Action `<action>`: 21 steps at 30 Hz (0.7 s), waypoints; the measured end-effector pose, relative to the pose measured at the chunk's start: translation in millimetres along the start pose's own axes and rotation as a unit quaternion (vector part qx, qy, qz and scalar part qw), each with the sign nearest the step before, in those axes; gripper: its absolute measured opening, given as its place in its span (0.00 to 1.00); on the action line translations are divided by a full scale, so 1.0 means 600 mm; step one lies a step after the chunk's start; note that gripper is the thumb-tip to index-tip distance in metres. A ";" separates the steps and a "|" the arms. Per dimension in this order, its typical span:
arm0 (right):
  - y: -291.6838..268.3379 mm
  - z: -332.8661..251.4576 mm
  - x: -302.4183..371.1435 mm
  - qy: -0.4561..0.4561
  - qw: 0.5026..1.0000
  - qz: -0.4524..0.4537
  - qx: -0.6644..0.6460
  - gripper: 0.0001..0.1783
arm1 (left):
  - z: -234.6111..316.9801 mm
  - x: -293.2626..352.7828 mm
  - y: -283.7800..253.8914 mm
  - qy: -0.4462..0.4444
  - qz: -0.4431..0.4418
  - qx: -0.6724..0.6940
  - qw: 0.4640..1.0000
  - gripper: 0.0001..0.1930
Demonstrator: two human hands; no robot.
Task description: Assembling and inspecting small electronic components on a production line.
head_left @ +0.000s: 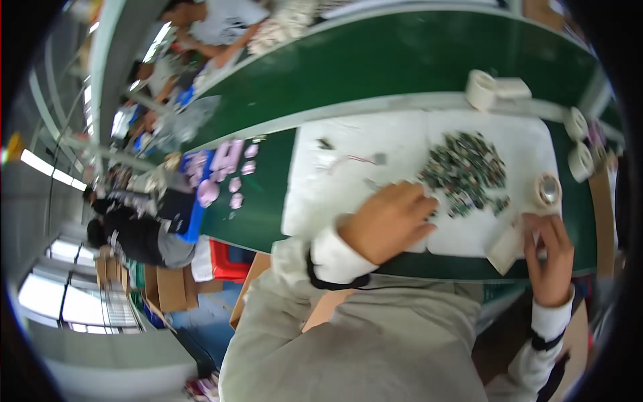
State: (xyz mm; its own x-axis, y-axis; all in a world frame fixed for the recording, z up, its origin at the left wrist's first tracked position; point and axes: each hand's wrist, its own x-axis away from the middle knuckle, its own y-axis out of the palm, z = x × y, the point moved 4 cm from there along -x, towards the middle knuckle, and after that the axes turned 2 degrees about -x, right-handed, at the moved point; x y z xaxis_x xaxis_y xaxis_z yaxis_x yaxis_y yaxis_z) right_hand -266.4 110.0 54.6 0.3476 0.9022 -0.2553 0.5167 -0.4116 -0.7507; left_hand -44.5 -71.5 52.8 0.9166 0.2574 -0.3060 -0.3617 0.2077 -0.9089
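My left hand (395,221) reaches palm down over the white sheet (315,208), its fingers bent and thumb apart. Its fingertips are at the lower left edge of a pile of small dark green pieces (469,167), like tiny circuit boards. A small dark bit shows by the fingertips; whether they touch it is unclear. My right hand (550,251) is curled beside a flat beige piece (506,249), just below a tape roll (548,190). Its fingertips are drawn together, and what they hold is hard to make out. Further left lies a small connector with thin red wires (379,159).
White rolls (481,90) stand at the back, and more (580,162) at the right edge. Pink moulded parts (236,184) lie on the green tabletop at left, beside a blue bin (194,228). Other people sit along the far left. A red crate (228,261) is below the table's left side.
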 end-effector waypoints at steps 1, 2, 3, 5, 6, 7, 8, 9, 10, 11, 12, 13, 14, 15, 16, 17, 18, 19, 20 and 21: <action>0.002 -0.007 0.005 -0.026 1.000 0.004 -0.006 0.18 | 0.002 -0.001 0.011 0.013 -0.012 -0.017 1.000 0.13; 0.007 -0.008 0.007 -0.005 1.000 -0.008 0.017 0.19 | -0.005 0.006 0.009 0.004 0.001 -0.036 0.999 0.13; 0.011 -0.006 0.008 0.022 0.999 -0.020 0.045 0.21 | -0.006 0.011 0.011 0.006 0.000 -0.043 0.999 0.12; 0.011 -0.007 0.006 0.002 0.999 -0.025 0.039 0.22 | 0.004 0.011 0.010 0.016 -0.006 -0.048 0.999 0.11; 0.012 -0.007 0.005 -0.004 0.999 -0.033 0.034 0.23 | 0.006 0.012 0.007 0.015 0.001 -0.053 0.998 0.11; 0.013 -0.005 0.004 -0.008 0.999 -0.041 0.030 0.24 | 0.005 0.015 0.008 0.002 -0.018 -0.057 0.998 0.09; 0.012 -0.006 0.004 -0.012 0.999 -0.040 0.032 0.24 | 0.006 0.017 0.009 -0.010 -0.038 -0.059 0.997 0.07; 0.011 -0.010 0.002 -0.008 0.999 -0.044 0.023 0.23 | 0.005 0.015 0.010 -0.020 -0.056 -0.059 0.996 0.05; 0.011 -0.013 0.000 -0.003 0.999 -0.049 0.013 0.23 | 0.009 0.013 0.012 -0.017 -0.051 -0.058 0.997 0.05; 0.011 -0.014 -0.002 0.002 0.999 -0.054 0.003 0.22 | 0.018 0.013 0.016 0.005 -0.048 0.033 0.998 0.05; 0.012 -0.011 -0.004 0.000 0.999 -0.053 0.009 0.22 | 0.027 0.011 0.018 0.026 -0.045 0.124 0.991 0.06; 0.013 -0.006 -0.008 -0.012 0.999 -0.048 0.020 0.20 | 0.034 0.007 0.019 0.048 -0.042 0.215 0.975 0.06; 0.015 -0.002 -0.008 -0.025 0.998 -0.048 0.029 0.19 | 0.042 0.000 0.016 0.047 -0.038 0.217 0.974 0.06; 0.016 0.001 -0.007 -0.039 0.997 -0.048 0.039 0.17 | 0.055 -0.012 0.016 0.047 -0.076 0.305 0.948 0.08; 0.016 0.006 -0.007 -0.042 0.997 -0.050 0.044 0.17 | 0.067 -0.029 0.019 0.049 -0.112 0.390 0.913 0.10; 0.014 0.006 -0.004 -0.080 0.993 -0.039 0.078 0.17 | 0.077 -0.040 0.027 0.052 -0.147 0.471 0.868 0.12; 0.011 0.004 -0.002 -0.118 0.986 -0.028 0.111 0.16 | 0.079 -0.049 0.041 0.053 -0.141 0.474 0.867 0.12; 0.009 0.001 0.001 -0.153 0.978 -0.016 0.143 0.15 | 0.082 -0.057 0.057 0.065 -0.130 0.487 0.861 0.12; 0.006 -0.002 0.001 -0.154 0.977 -0.018 0.147 0.15 | 0.085 -0.064 0.073 0.077 -0.119 0.499 0.855 0.13; 0.007 -0.008 0.001 -0.158 0.976 -0.023 0.148 0.16 | 0.089 -0.065 0.078 0.087 -0.109 0.510 0.849 0.14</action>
State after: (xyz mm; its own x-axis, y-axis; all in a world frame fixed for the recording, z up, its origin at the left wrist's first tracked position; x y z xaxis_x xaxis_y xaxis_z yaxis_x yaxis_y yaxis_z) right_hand -260.6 108.5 54.2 0.0469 0.9332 -0.3562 0.2613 -0.3556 -0.8974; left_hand -106.4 -21.7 37.4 0.9598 -0.0163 -0.2804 -0.0589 0.9645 -0.2574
